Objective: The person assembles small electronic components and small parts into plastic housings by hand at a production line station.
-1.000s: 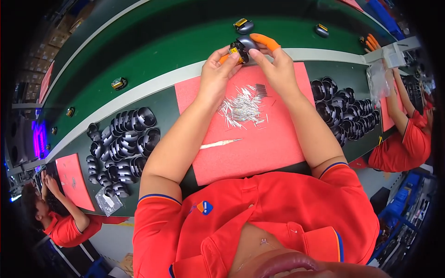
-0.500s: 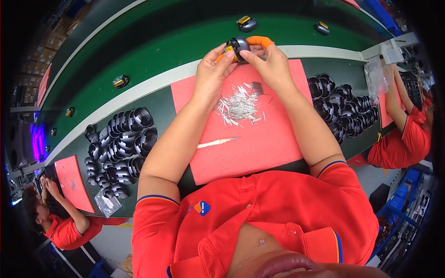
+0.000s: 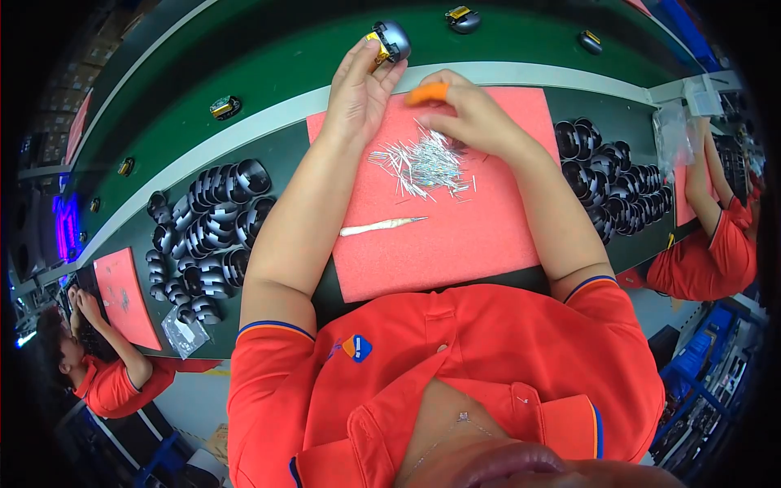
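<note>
My left hand [image 3: 363, 91] grips a rounded dark grey plastic housing [image 3: 394, 41] over the edge of the green belt. A yellow-wrapped part shows on the housing's left side, beside my thumb. My right hand [image 3: 460, 112], with an orange cover on one finger, hovers above the far side of a pile of thin silver pins [image 3: 427, 167]. Its thumb and covered finger are apart, and I see nothing between them. The pins lie on a pink foam mat [image 3: 455, 244]. Nearer to me on the mat is a pale, slim-handled pointed tool [image 3: 378, 226].
Stacks of dark curved shells stand left [image 3: 215, 220] and right [image 3: 602, 179] of the mat. More units, such as a grey one [image 3: 463, 19] and one with a green board [image 3: 225, 106], sit on the belt. Co-workers in red sit at both sides.
My right hand has let go of the housing and come down toward the pins. My left hand has carried the housing up and left. Units on the belt have shifted right.
</note>
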The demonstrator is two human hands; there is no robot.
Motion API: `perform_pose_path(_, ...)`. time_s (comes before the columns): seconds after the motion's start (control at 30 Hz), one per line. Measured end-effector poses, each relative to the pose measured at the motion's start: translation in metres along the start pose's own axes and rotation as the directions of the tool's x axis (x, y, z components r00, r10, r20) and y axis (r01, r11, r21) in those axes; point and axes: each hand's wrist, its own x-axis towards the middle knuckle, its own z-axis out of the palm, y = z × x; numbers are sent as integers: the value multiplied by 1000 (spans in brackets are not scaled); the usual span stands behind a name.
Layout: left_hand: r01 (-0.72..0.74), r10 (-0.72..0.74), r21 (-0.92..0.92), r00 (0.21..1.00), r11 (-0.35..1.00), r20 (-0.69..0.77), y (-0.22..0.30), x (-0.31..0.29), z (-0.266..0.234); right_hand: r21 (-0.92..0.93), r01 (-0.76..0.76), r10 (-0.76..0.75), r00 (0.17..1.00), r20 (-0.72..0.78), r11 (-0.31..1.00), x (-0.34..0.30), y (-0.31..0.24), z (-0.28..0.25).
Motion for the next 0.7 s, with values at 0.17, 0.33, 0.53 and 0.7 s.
perform_pose_path(0.17,67,-69,-134,998,989,-9,1,0,-2,-152,91,-78,993,85,984,2,-2,2)
perform_pose_path(0.33,94,-95,11,994,995,53,3,-4,-4,131,-156,134,978,161,979,1,0,-9)
perform_pose_path(0.53,57,-109,407,988,911,106,-2,-18,16,561,-180,247,968,-45,808,2,13,-16)
perform_pose_path(0.7,83,-170,445,972,892,160,-5,-25,23,606,-112,371,871,-321,787,3,4,-24)
